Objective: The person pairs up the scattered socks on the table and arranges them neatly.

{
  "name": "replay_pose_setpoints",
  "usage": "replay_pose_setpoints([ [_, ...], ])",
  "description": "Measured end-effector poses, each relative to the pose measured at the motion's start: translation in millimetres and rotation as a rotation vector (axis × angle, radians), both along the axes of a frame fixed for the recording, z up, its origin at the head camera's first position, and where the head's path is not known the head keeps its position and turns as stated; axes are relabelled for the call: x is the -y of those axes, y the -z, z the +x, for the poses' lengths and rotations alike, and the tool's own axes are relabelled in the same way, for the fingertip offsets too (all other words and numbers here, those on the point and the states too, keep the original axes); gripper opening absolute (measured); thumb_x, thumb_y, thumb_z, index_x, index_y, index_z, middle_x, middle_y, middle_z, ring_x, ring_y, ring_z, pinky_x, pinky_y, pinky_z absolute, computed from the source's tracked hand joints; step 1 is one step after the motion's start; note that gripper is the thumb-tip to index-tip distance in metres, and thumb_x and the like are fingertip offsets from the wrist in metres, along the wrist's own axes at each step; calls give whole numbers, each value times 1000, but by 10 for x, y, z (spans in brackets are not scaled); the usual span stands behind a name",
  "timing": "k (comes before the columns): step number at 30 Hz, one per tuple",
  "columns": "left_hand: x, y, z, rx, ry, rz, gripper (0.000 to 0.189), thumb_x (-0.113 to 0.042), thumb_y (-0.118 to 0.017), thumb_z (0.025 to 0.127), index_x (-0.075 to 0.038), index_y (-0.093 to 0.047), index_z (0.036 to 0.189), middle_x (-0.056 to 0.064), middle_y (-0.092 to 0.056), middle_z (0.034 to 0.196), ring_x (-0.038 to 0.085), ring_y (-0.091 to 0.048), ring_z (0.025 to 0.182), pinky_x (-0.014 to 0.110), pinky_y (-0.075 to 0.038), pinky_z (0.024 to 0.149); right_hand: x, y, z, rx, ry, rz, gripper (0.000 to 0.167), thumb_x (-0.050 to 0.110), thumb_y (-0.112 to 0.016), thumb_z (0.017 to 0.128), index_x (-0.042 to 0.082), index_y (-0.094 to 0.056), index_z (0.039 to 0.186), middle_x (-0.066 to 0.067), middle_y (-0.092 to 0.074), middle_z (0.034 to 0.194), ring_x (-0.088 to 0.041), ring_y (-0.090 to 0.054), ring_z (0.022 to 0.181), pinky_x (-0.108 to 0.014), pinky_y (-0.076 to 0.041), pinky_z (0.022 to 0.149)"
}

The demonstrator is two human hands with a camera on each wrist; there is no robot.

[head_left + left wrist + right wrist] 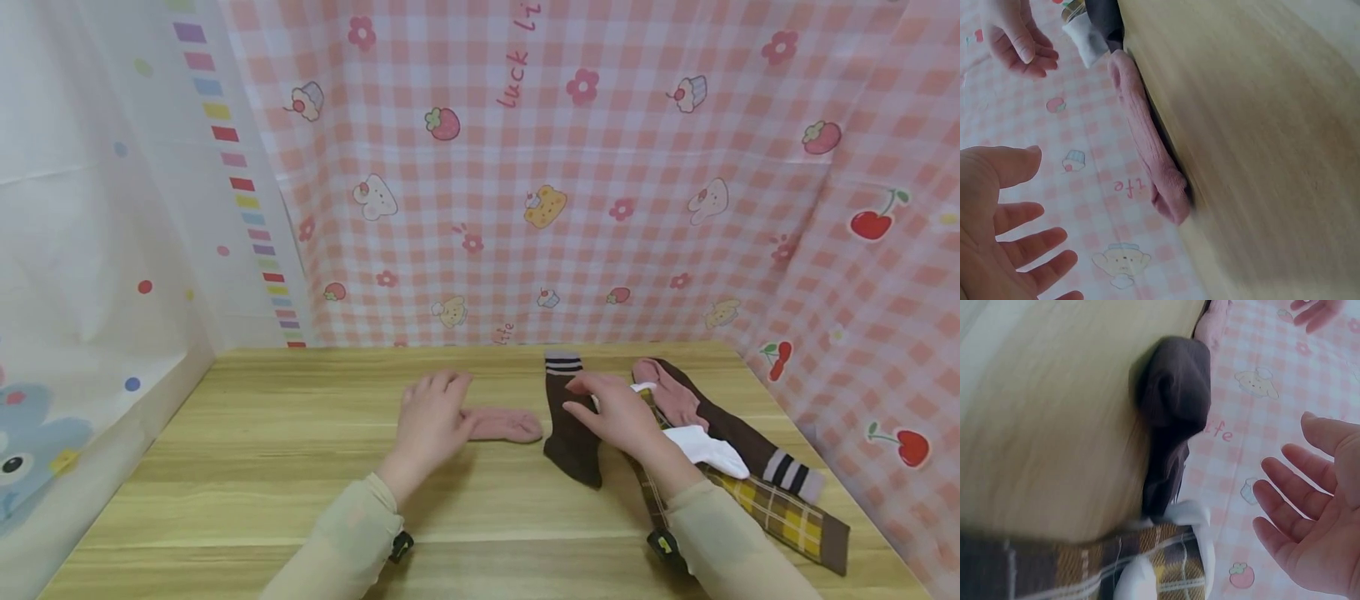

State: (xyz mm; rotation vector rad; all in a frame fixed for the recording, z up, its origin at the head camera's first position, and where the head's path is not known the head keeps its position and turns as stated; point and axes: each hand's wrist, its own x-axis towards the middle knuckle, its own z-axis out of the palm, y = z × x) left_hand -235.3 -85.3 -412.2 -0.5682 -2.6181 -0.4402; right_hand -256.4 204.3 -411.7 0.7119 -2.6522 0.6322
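A pink sock point(504, 425) lies on the wooden table, its left end overlapped by my left hand point(432, 423) in the head view. The left wrist view shows that hand with spread fingers, apart from the pink sock point(1144, 128). My right hand point(621, 414) hovers over a dark brown sock point(572, 429) with a striped cuff; its fingers are extended and hold nothing in the right wrist view. To its right lie a second pink sock point(675, 396), a white sock point(708, 450), a yellow-brown plaid sock point(795, 525) and another brown striped sock point(757, 446), overlapping in a pile.
Pink checked cloth point(480, 183) hangs behind the wooden table point(300, 467), and more checked cloth with cherries point(911, 333) stands along the right edge. A white curtain point(97, 208) borders the left side. Each wrist carries a small black camera.
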Motion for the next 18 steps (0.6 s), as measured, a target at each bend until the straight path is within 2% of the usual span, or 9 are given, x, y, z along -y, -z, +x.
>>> replay_pose_setpoints([
  [6, -40, -13, 49, -34, 40, -69, 56, -30, -79, 84, -7, -60, 130, 15, -61, 127, 36, -55, 116, 57, -40, 99, -163, -39, 50, 4, 40, 19, 27, 24, -73, 91, 6, -70, 111, -10, -69, 110, -31, -63, 105, -49, -51, 88],
  [14, -114, -7, 112, -64, 90, -109, 52, -29, -79, 83, -8, -61, 127, 15, -61, 126, 35, -55, 116, 57, -39, 100, -437, -99, 68, 15, 77, 47, 27, 16, -74, 90, 2, -69, 112, -11, -67, 104, -29, -63, 88, -45, -53, 75],
  [18, -153, -5, 157, -51, 122, -118, 52, -32, -78, 85, -9, -61, 128, 14, -60, 128, 35, -53, 118, 56, -38, 101, -558, -131, 56, 1, 104, 63, 25, 16, -74, 90, 2, -70, 110, -12, -65, 100, -33, -63, 90, -48, -52, 76],
])
